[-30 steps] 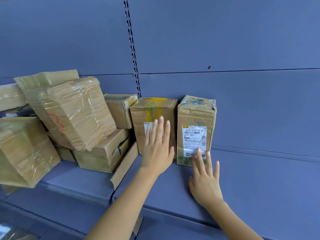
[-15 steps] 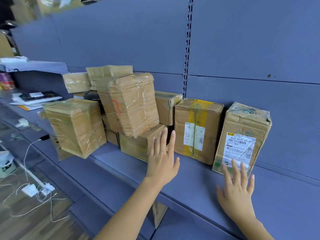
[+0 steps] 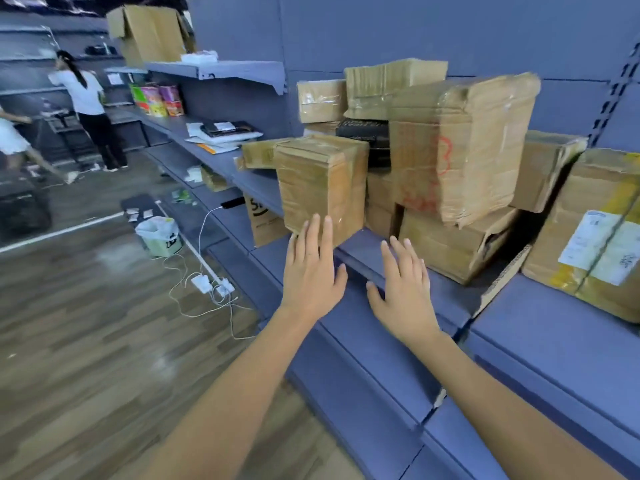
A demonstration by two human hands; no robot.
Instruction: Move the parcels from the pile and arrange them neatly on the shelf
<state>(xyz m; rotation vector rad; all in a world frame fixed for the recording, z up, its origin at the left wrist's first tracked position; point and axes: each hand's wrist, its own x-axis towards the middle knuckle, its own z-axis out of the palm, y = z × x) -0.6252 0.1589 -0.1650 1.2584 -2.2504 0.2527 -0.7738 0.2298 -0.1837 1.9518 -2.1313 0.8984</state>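
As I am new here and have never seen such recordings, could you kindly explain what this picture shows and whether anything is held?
There is no machine here: a person works with two bare hands, and the single picture comes from a wide-angle camera worn on the head, looking forward and down. The left hand and right hand are both open, fingers straight, holding nothing. They reach toward a pile of brown cardboard parcels on a blue-grey shelf. Nearest the left hand stands a tape-wrapped brown cardboard parcel; whether the hand touches it I cannot tell. To its right lie a large taped parcel with red scribble and, far right, a brown box with yellow tape and a white label.
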